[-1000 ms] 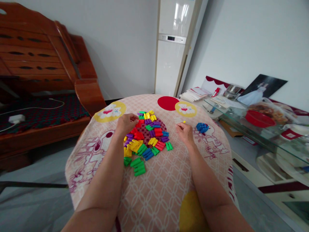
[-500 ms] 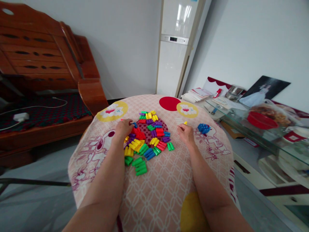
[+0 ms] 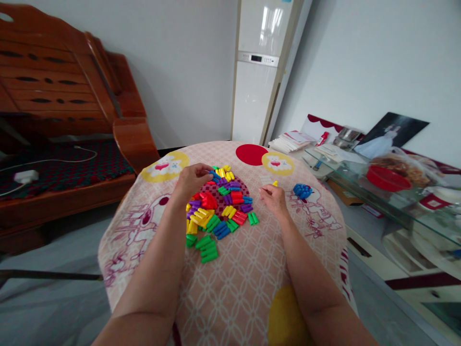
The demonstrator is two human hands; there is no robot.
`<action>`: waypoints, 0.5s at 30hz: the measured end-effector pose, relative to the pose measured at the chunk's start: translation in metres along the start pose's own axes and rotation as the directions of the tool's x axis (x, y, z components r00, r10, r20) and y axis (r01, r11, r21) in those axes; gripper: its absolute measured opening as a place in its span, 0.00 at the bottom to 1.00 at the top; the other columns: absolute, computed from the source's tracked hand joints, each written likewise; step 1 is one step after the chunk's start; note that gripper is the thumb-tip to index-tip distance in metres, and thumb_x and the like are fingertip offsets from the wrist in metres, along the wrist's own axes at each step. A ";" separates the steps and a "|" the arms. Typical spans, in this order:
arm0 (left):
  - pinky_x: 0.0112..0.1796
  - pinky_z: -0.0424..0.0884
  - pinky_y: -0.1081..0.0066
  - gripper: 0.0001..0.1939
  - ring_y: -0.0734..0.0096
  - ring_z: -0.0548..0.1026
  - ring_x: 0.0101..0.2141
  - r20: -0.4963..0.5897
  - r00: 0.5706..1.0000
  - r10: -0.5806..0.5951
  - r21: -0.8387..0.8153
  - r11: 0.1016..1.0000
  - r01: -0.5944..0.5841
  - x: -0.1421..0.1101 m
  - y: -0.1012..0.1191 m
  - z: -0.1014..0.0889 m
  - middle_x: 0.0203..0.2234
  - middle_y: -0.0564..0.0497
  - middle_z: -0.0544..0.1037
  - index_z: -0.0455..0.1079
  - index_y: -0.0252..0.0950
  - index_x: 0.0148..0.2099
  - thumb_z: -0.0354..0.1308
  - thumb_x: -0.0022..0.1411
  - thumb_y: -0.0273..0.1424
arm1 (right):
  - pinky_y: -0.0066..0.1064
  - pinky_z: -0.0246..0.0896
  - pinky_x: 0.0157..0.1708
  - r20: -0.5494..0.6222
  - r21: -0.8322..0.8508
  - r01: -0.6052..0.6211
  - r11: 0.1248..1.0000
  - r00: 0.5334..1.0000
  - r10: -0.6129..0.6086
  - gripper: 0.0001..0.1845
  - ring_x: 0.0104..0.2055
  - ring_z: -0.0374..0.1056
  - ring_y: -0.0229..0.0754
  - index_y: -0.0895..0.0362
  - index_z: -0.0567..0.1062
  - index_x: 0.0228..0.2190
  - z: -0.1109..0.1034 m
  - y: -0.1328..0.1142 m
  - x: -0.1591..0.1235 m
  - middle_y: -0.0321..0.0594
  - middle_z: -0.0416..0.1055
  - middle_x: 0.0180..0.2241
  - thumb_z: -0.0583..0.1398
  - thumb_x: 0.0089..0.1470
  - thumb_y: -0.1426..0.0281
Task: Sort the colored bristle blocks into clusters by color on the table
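Note:
My left hand (image 3: 192, 181) is over the far left of a spread of coloured plastic pieces, its fingers closed on a blue plastic piece (image 3: 215, 177). Under and beside it lie red pieces (image 3: 208, 201), yellow pieces (image 3: 202, 217) and green pieces (image 3: 208, 249), many joined side by side in small rows. To the right of the spread, my right hand (image 3: 273, 198) is pinched close above the cloth; whatever its fingertips hold, if anything, is too small to make out. Just behind that hand shows a yellow piece (image 3: 275, 183). A blue cluster of pieces (image 3: 302, 191) sits farther right.
A patterned cloth (image 3: 237, 288) covers the round table. To the right stands a glass-topped cabinet with a red bowl (image 3: 389, 179) and papers (image 3: 291, 141). A wooden bench (image 3: 133, 139) is at the left, and a tall white appliance (image 3: 254, 96) stands behind.
My left hand has moved right and away from me, carrying the blue piece toward the far edge of the spread. My right hand has shifted slightly left and stays pinched.

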State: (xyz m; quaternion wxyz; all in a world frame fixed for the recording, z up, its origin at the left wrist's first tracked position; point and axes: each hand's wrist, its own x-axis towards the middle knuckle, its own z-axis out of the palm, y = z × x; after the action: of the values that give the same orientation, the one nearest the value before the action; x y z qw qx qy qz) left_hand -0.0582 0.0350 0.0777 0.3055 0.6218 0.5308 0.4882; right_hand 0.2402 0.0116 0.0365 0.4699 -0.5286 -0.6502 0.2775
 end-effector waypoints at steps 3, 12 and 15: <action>0.32 0.74 0.68 0.18 0.66 0.78 0.28 0.125 0.990 0.059 -0.092 0.995 -0.048 -0.006 0.019 0.028 0.28 0.49 0.81 0.76 0.34 0.42 0.64 0.49 0.38 | 0.27 0.57 0.19 0.147 0.180 -0.071 0.981 0.988 0.045 0.18 0.20 0.66 0.38 0.56 0.76 0.28 0.003 -0.007 -0.001 0.37 0.74 0.22 0.62 0.50 0.53; 0.29 0.75 0.69 0.09 0.67 0.78 0.26 0.276 0.957 0.091 -0.130 0.990 -0.056 -0.025 0.024 0.091 0.25 0.51 0.80 0.71 0.36 0.35 0.62 0.52 0.34 | 0.31 0.68 0.22 0.291 0.440 -0.219 0.871 0.952 0.093 0.24 0.25 0.74 0.44 0.56 0.78 0.32 0.004 -0.016 -0.001 0.41 0.79 0.27 0.69 0.41 0.50; 0.28 0.75 0.69 0.08 0.68 0.78 0.25 0.299 0.949 0.098 -0.128 0.990 -0.062 -0.030 0.027 0.098 0.23 0.51 0.79 0.70 0.36 0.35 0.62 0.54 0.34 | 0.32 0.69 0.22 0.271 0.456 -0.222 0.862 0.957 0.103 0.24 0.25 0.75 0.45 0.56 0.78 0.32 0.002 -0.018 -0.001 0.40 0.78 0.25 0.70 0.41 0.50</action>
State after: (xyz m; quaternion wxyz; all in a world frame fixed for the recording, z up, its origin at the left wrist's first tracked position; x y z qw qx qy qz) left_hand 0.0437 0.0131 0.0602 0.3993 0.6916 0.4222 0.4289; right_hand 0.2302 0.0054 0.0507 0.4801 -0.4111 -0.5649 0.5304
